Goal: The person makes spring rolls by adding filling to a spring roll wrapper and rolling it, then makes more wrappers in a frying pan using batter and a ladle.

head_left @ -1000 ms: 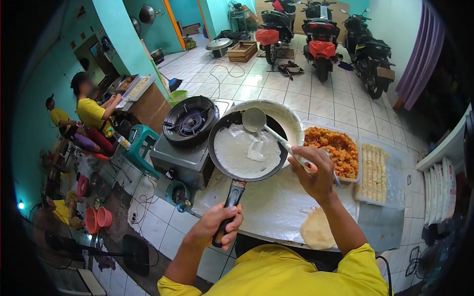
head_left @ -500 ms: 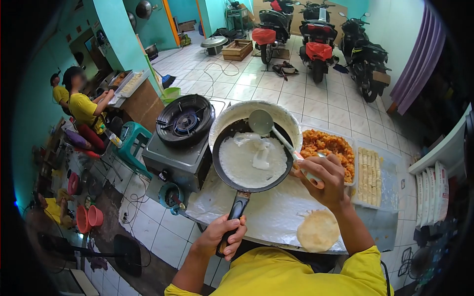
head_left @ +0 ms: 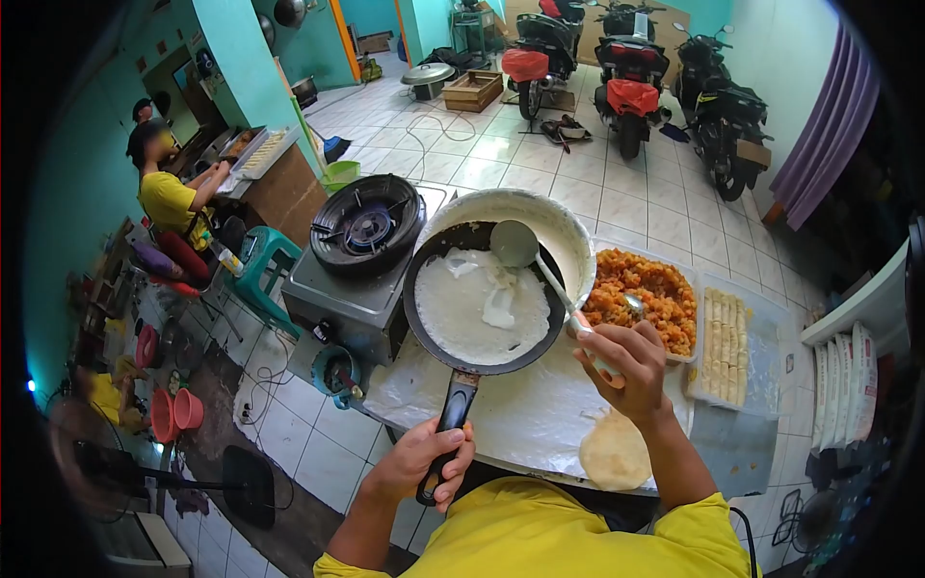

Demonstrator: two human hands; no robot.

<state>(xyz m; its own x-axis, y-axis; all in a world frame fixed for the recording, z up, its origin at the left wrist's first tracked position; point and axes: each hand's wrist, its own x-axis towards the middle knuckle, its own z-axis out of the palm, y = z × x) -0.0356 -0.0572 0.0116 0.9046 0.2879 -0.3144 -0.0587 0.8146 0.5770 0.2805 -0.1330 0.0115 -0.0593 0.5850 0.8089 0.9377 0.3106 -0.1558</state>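
Note:
My left hand [head_left: 424, 465] is closed round the black handle of a frying pan [head_left: 461, 370]. A thin layer of pale batter [head_left: 472, 323] covers the middle of the pan, with a wetter white streak on its right side. In my right hand [head_left: 624, 366] is a ladle [head_left: 515, 245], its round bowl over the pan's upper right edge. Behind and partly under the pan stands a large pot [head_left: 580, 236], its rim smeared with batter. A cooked round wrapper [head_left: 615, 450] lies on the plastic-covered table below my right hand.
A gas stove [head_left: 366, 227] stands left of the pan. At right are a tub of orange filling [head_left: 641, 294] with a spoon and a tray of rolls [head_left: 723, 347]. A green stool [head_left: 262, 275] is beside the stove. A person in yellow [head_left: 173, 197] sits far left; motorbikes [head_left: 631, 77] stand behind.
The pan has shifted slightly left, with its handle tilting a little more. The ladle bowl stays near the pan's upper right, and my right hand has moved slightly left and down.

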